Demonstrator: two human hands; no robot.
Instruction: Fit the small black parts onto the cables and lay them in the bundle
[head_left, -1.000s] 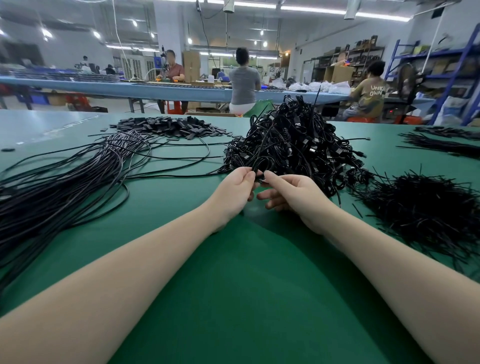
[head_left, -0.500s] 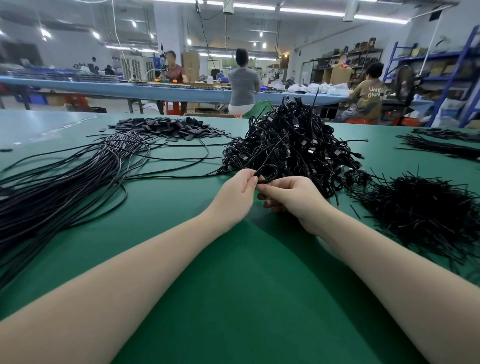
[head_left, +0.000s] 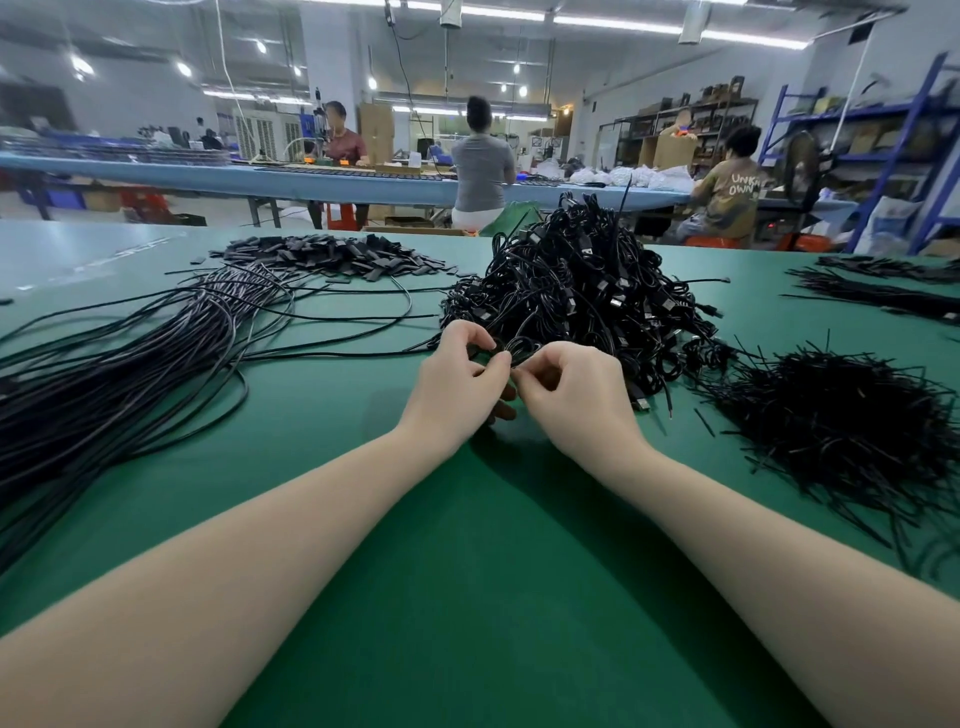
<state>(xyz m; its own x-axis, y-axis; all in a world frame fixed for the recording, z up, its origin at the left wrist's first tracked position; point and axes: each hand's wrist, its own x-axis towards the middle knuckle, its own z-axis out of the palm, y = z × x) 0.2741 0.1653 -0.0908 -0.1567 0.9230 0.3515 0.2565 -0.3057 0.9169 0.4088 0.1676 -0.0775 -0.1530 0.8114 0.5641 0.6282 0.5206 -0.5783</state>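
fitting step: hands closed up on one cable at the near edge of the heap

a second ago my left hand (head_left: 457, 379) and right hand (head_left: 576, 395) lay flatter, fingers reaching forward into the foot of the tangled cable heap (head_left: 576, 296). now both have drawn slightly toward me and curled. my left thumb and forefinger form a ring around a thin black cable loop (head_left: 506, 347), and my right fingertips pinch at the same spot, the two hands touching. i judge this to be the shift from picking out a cable to working on it.

whether a small black part is already between my fingers cannot be told; the contact point is hidden by the fingers themselves.

positions relative to my hands:
- heap of tangled cables with connectors: directly beyond, touching the fingertips.
- flat small black parts (head_left: 332, 254): far left and beyond, well apart on the tabletop (head_left: 467, 597).
- long straight cable bundle (head_left: 119, 364): to the left, fanning toward me.
- pile of short black ties or sleeves (head_left: 852, 421): to the right, near.

consequence for the task: one cable is in hand and isolated. it has not yet been laid in the bundle on the left.
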